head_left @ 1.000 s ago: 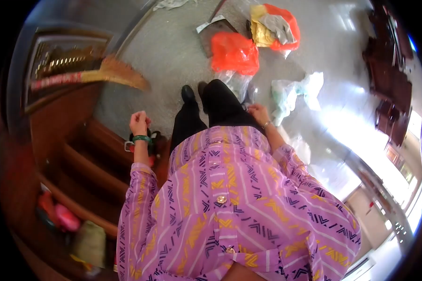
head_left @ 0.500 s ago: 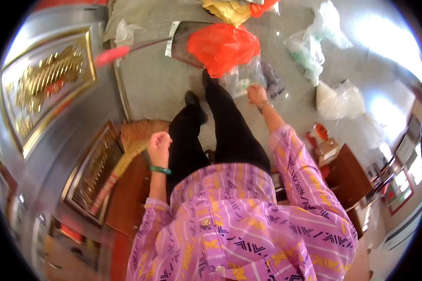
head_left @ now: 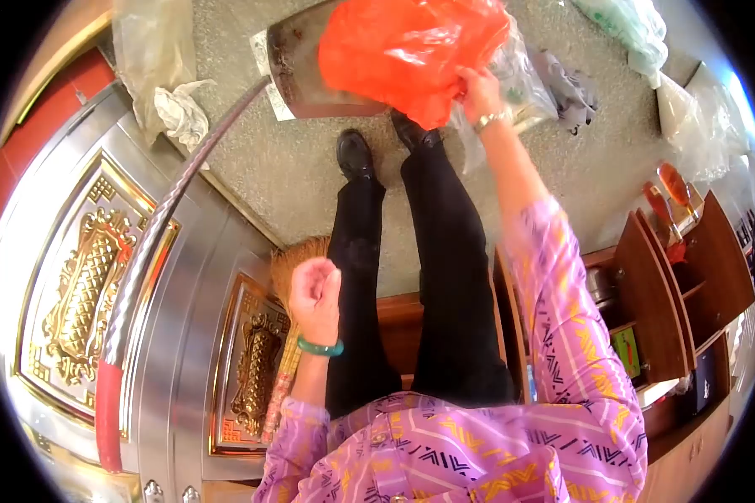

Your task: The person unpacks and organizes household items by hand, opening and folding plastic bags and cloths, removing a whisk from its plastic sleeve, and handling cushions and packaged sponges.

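My right hand [head_left: 478, 88] reaches forward and down to the floor, fingers closed on the edge of an orange plastic bag [head_left: 403, 46]. The bag lies partly over a metal dustpan [head_left: 298, 71]. A clear plastic bag [head_left: 524, 84] sits right beside that hand. My left hand [head_left: 315, 293], with a green bangle at the wrist, is held in a fist near my left leg, with nothing visible in it. Just behind it a straw broom [head_left: 292, 256] leans against the door. My black shoes stand close to the dustpan.
The dustpan's long silver handle [head_left: 155, 243] with a red grip runs down the left. A steel door with gold ornaments [head_left: 84, 293] fills the left side. A wooden shelf unit [head_left: 663, 293] stands on the right. Other plastic bags [head_left: 696, 117] and a grey cloth [head_left: 566, 84] lie on the floor.
My right hand has reached forward from beside my leg to the orange bag and closed on it. The view has swung toward the door. My left hand stays in a fist.
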Motion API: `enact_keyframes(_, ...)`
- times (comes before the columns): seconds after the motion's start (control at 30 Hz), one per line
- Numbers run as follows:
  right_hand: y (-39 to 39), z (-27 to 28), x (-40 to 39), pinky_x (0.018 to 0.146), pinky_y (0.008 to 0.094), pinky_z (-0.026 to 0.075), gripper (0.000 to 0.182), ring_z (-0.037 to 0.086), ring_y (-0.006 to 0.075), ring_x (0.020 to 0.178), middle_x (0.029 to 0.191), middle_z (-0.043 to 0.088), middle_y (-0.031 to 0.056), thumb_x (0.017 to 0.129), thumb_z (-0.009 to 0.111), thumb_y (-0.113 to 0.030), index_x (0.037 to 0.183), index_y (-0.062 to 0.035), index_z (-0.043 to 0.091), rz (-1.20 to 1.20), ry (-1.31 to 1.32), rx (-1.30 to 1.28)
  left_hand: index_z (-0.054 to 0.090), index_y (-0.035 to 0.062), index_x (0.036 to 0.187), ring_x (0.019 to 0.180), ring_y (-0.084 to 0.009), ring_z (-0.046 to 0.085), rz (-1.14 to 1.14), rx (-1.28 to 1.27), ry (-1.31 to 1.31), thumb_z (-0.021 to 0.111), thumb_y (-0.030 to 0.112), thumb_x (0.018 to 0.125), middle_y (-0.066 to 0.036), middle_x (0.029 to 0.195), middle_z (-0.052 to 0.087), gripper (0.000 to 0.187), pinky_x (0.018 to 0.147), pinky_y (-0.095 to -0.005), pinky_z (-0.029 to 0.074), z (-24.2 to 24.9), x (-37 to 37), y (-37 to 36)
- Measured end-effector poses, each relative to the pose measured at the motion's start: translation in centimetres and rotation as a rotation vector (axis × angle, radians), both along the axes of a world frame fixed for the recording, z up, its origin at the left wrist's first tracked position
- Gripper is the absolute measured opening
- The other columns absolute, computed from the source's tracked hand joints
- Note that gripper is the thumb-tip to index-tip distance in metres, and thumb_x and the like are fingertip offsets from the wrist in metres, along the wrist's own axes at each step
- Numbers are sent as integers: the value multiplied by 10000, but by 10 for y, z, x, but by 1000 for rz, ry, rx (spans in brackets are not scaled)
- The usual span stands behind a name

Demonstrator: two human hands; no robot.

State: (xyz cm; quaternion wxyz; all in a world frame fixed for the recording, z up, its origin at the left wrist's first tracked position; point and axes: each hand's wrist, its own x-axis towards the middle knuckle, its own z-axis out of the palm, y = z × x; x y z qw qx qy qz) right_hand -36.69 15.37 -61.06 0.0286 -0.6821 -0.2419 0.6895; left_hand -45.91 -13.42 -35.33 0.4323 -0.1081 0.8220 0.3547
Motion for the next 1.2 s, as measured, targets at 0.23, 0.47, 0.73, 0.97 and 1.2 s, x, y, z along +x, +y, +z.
enact_keyframes(0.23, -95, 214, -39, 523, 272, 428, 211, 498, 102, 580, 655, 528, 30, 721, 586, -151, 820, 22, 516, 427, 259, 201, 325, 8, 1268, 1133, -319, 397, -692, 51, 470, 780, 216, 557, -199, 1212, 429, 870, 965, -400, 297, 14, -28, 77)
enact_keyframes(0.47, -75, 272, -34, 631, 226, 476, 269, 582, 88, 724, 806, 622, 59, 814, 564, -75, 1057, 33, 526, 218, 502, 32, 489, -7, 1062, 824, -197, 568, 324, 63, -112, 497, -85, 749, -76, 942, 555, 322, 732, -283, 488, 6, -25, 30)
enact_keyframes(0.73, -88, 12, 180, 718, 473, 458, 914, 459, 304, 1047, 1203, 406, 191, 622, 749, -338, 1301, -29, 221, 243, -488, -42, 434, 12, 1206, 1052, -222, 497, 525, 152, -306, 529, 183, 840, -87, 1165, 507, 415, 887, -383, 428, -7, -45, -50)
enact_keyframes(0.97, -82, -91, 188, 661, 525, 448, 854, 577, 291, 807, 948, 554, 142, 626, 754, -345, 1238, -22, 254, -95, -374, -356, 430, 19, 1211, 1061, -235, 502, 686, 228, -336, 513, 171, 857, -102, 1179, 503, 393, 912, -390, 419, -15, -53, -89)
enact_keyframes(1.2, -78, -21, 116, 571, 342, 474, 668, 589, 209, 690, 885, 572, 122, 701, 699, -327, 1220, -28, 404, 163, -453, -29, 590, 21, 1012, 894, -124, 559, 302, 117, -26, 548, 11, 808, -33, 974, 605, 209, 768, -266, 455, -8, -53, -85)
